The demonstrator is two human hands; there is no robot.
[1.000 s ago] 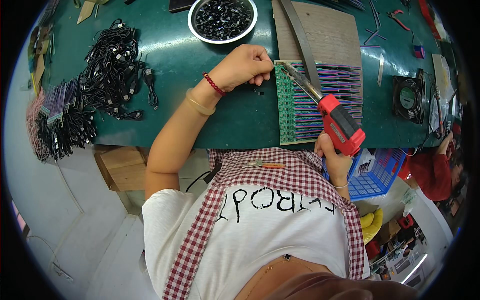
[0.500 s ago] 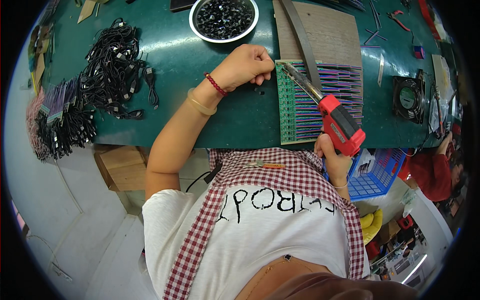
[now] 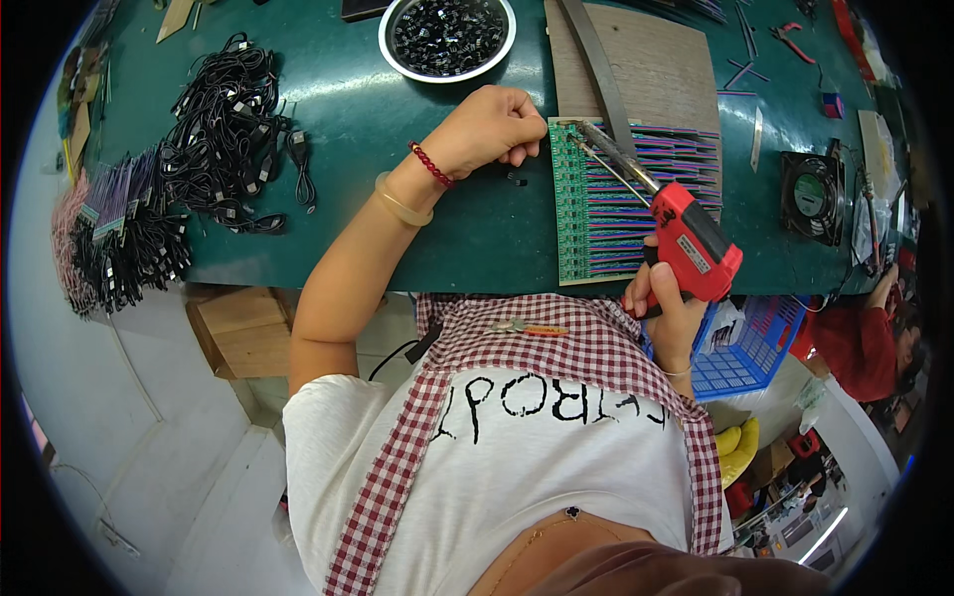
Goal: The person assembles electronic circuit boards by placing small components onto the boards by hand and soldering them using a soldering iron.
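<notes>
Gripping a red soldering gun by its handle, the right hand, right of centre in the frame, has its fingers wrapped around the grip. The gun's metal nose slants toward the upper left, its tip over the top corner of a green circuit board panel; whether it touches cannot be told. That panel lies just right of the frame's centre, with rows of multicoloured wires running rightward from it. The left hand, at upper centre, has its fingers curled in and thumb pressed against them, right beside the panel's top left corner; whether they pinch anything is hidden. Small black parts lie just below it on the green table. Above the panel, a grey metal bar crosses a wooden board. A bowl of black components sits at top centre, black cables heap at upper left, and a black fan stands at right.
</notes>
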